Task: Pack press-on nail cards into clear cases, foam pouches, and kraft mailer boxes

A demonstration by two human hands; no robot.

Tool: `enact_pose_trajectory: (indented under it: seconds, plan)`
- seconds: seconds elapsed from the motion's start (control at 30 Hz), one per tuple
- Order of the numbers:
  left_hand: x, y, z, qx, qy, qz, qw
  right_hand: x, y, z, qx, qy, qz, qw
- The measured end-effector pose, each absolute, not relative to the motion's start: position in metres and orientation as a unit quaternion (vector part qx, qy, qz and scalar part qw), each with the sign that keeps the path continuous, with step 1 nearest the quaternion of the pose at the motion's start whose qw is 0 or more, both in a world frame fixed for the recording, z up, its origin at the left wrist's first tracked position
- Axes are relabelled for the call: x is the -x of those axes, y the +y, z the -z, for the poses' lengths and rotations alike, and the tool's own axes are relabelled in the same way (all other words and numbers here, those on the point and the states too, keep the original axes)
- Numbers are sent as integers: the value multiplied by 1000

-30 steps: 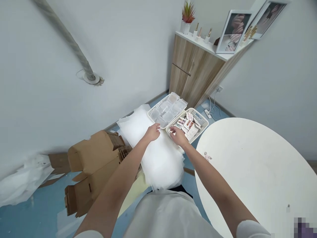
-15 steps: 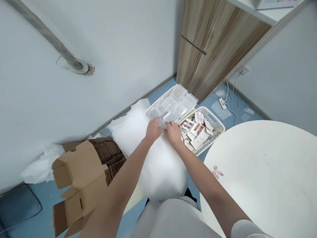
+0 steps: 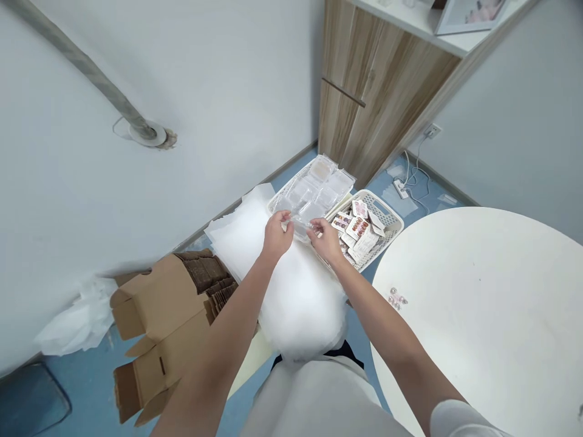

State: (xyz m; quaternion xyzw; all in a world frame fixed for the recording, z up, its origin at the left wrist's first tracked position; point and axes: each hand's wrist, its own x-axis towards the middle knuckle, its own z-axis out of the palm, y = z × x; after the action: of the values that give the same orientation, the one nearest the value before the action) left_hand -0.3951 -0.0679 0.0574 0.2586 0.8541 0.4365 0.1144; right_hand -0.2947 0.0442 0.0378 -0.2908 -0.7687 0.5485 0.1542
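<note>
My left hand and my right hand pinch a clear plastic packet from its two sides, at the near end of a white basket. Flat transparent packs fill that basket. Close to my right hand stands a second white basket holding a heap of cards, some carrying coloured nail-like pieces. Beneath my wrists lies a bulky stack of white sheets. What the packet contains is too small to make out.
Flattened brown cardboard boxes lie at left, beside a white plastic bag. A round white table at right bears small shiny pieces. Behind the baskets rises a wooden cabinet. A power strip with cables lies on the floor.
Both hands have lifted slightly from the near end of the basket, with the clear plastic packet now showing between them. The head view has shifted a little.
</note>
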Motion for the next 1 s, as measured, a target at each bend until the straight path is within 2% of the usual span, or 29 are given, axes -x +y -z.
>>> enact_pose_trajectory:
  seconds: [0.1, 0.17, 0.27, 0.4, 0.53, 0.8, 0.9, 1.0]
  plan:
    - [370, -81, -71, -205, 808, -520, 186, 263, 40, -53, 309, -652, -668, 183]
    - [347, -93, -74, -164, 745, -577, 291, 238, 31, -62, 321, -599, -707, 193]
    - [314, -112, -75, -138, 656, -625, 401, 203, 12, -73, 350, -561, -721, 209]
    - [281, -130, -77, -149, 600, -640, 456, 155, -16, -85, 372, -553, -713, 220]
    - [255, -134, -82, -208, 559, -602, 530, 101, -33, -96, 388, -563, -686, 246]
    - [190, -107, -93, -384, 497, -440, 641, 2, -50, -115, 442, -536, -673, 256]
    - [161, -91, -94, -424, 478, -392, 662, -27, -60, -116, 474, -503, -661, 291]
    - [130, -80, -91, -391, 481, -399, 676, -56, -68, -110, 518, -440, -643, 354]
